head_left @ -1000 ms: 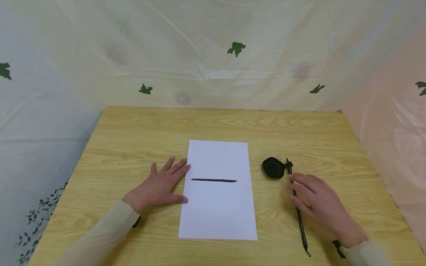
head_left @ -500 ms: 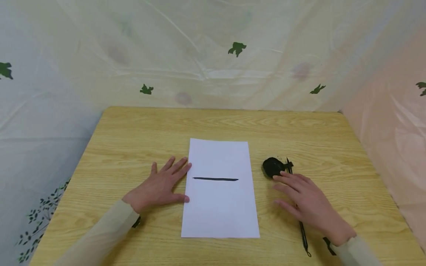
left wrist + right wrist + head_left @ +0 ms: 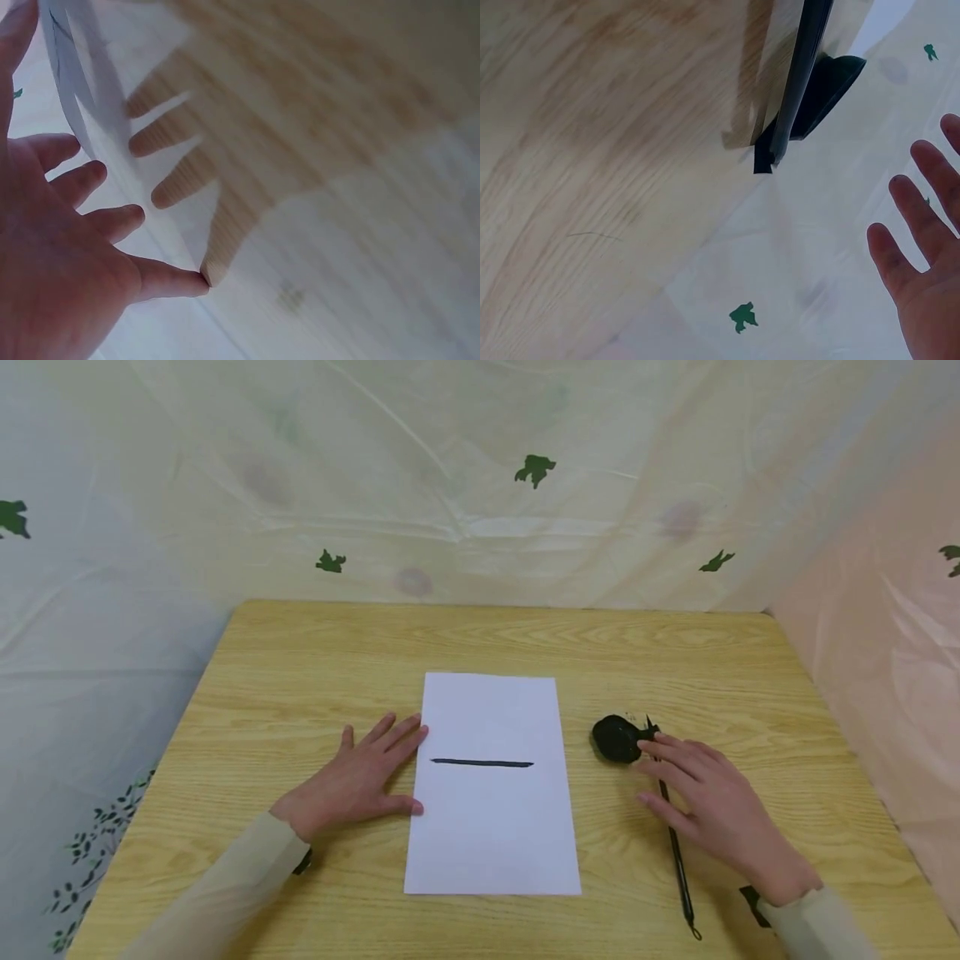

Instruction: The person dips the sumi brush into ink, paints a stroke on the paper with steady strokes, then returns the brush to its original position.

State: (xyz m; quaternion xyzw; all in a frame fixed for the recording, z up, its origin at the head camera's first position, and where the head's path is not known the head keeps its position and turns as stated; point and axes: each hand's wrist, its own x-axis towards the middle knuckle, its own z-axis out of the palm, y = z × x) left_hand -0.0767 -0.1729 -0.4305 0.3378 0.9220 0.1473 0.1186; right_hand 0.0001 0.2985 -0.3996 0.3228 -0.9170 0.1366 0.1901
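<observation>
A white paper sheet [image 3: 491,835] lies upright-oriented on the table, crossed by one short horizontal black stroke [image 3: 482,763]. My left hand [image 3: 356,787] is spread flat, index finger and thumb touching the paper's left edge. To the right sits a black round ink dish [image 3: 617,740] with a short handle. A slim dark writing brush [image 3: 677,860] with a hanging loop leans its tip end on that handle. Over the brush hovers my right hand [image 3: 712,802], fingers relaxed and holding nothing, covering part of the shaft. The right wrist view shows the brush [image 3: 802,75] apart from the straight fingers [image 3: 911,210].
The wood-grain table [image 3: 315,643] is bounded by a pale hanging sheet [image 3: 450,460] behind and on both sides, with green bird shapes on it. Small dark ink specks [image 3: 632,717] mark the tabletop behind the dish.
The paper has shifted slightly right, then back left, with my left fingers at its edge. My right hand has swung left toward the dish and partly back right. Brush and dish stayed put.
</observation>
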